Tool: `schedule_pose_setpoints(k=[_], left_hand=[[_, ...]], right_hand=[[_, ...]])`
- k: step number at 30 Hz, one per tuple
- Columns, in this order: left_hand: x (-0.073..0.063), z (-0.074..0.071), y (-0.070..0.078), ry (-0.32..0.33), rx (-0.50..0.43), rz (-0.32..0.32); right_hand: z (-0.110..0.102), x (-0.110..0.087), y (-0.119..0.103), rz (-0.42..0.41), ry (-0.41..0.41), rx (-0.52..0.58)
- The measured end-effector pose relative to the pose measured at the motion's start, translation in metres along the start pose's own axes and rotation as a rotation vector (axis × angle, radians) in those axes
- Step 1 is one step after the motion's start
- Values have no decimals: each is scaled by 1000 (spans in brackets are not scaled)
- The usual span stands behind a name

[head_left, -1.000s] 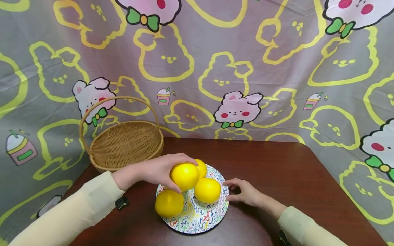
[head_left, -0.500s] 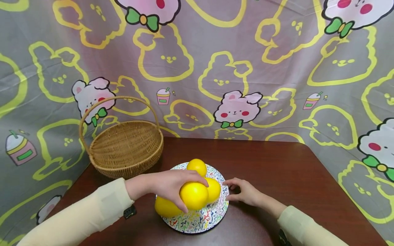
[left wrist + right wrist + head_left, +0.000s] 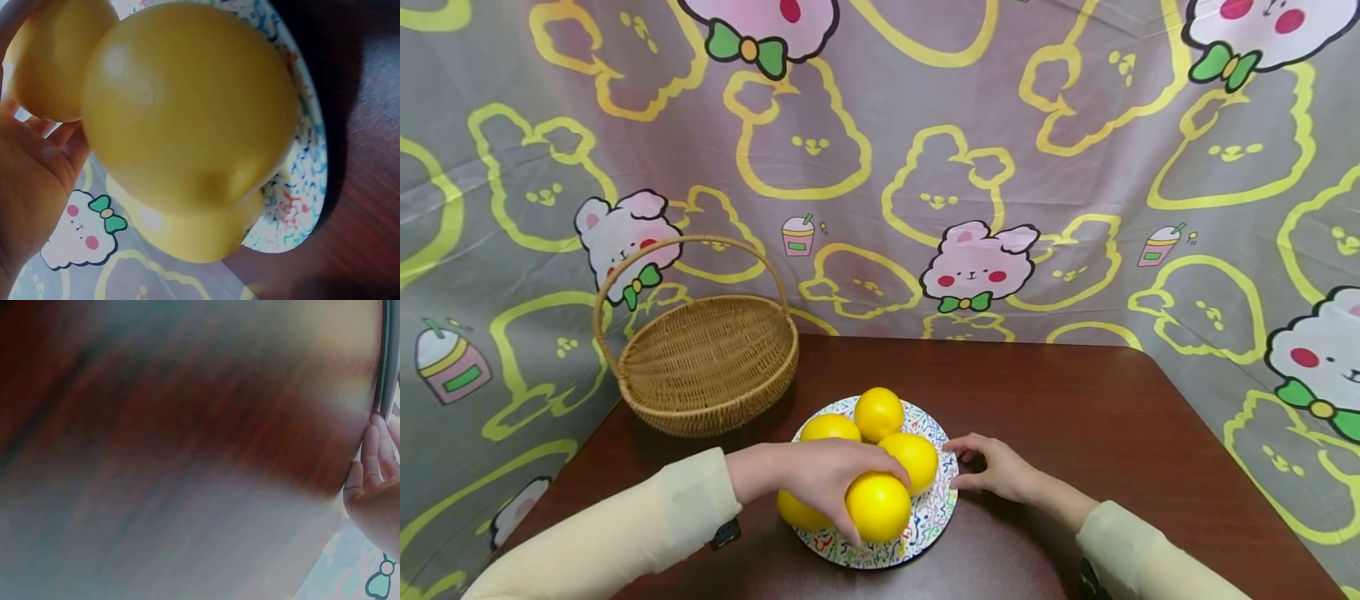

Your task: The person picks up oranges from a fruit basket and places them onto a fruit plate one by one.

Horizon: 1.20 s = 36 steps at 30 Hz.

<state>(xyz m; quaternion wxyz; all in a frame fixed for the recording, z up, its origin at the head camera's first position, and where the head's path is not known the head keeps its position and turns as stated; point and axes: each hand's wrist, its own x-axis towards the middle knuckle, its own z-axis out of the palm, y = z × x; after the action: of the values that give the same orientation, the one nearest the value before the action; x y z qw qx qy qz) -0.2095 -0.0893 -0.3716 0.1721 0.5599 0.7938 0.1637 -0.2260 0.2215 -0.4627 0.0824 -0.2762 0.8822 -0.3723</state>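
Note:
My left hand (image 3: 827, 479) grips a smooth, round yellow fruit (image 3: 878, 507) over the front part of the plate, thumb on its near side and fingers over its far side. In the left wrist view this held fruit (image 3: 59, 62) is at the upper left, against the palm. Several more such fruits lie on the white plate (image 3: 936, 521) with colourful squiggles; the front-left one (image 3: 187, 106) fills the middle of the left wrist view and is partly hidden by my hand in the head view. My right hand (image 3: 1000, 473) has loosely bent fingers touching the plate's right rim.
A wicker basket (image 3: 707, 358) with a tall handle stands at the back left of the dark wooden table (image 3: 1037, 392). A grey curtain (image 3: 880, 275) printed with cartoon rabbits hangs behind the table and along its sides.
My left hand has carried the yellow fruit forward, toward me, from the back-left of the plate to its front. A back-left fruit has come out from behind the hand. The right hand stays put.

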Motion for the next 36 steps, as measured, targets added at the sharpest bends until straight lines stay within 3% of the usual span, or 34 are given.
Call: schedule_pose_setpoints(k=[11,23,36], left_hand=[[7,12,-5,-14,48,26],[8,23,-8,-45,107,-35],[4,20,-16,8,9,-47]], right_hand=[[0,0,0,-2,-1,-11],[1,0,0,-29,14,-13],[1,-1,-1,-51,24,-24]])
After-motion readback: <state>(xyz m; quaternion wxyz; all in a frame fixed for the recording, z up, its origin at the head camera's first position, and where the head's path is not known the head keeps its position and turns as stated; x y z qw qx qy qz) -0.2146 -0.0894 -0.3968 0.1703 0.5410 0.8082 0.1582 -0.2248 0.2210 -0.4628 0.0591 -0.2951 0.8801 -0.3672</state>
